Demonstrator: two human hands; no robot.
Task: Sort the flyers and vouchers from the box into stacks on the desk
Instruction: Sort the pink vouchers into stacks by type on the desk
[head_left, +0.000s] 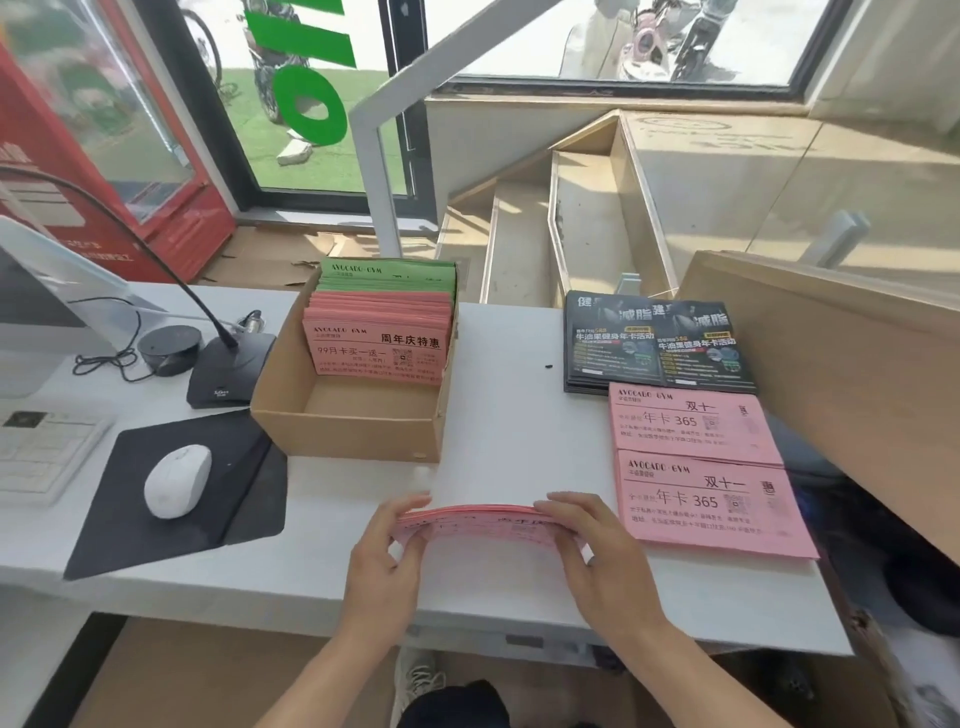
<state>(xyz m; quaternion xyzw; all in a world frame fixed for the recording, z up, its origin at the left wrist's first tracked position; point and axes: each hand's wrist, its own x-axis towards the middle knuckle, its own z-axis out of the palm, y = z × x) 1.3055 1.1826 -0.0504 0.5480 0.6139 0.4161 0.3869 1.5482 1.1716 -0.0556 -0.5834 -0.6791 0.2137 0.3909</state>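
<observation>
While both hands hold it by its ends at the near desk (509, 426) edge, a bundle of pink vouchers (483, 526) lies almost flat; the left hand (387, 553) curls round its left end, the right hand (597, 551) round its right. Just right lie two pink voucher stacks (701, 467), with two black flyer stacks (657, 345) beyond. Farther left, the cardboard box (348, 426) holds upright pink vouchers (376, 340) with green ones (389, 275) behind
</observation>
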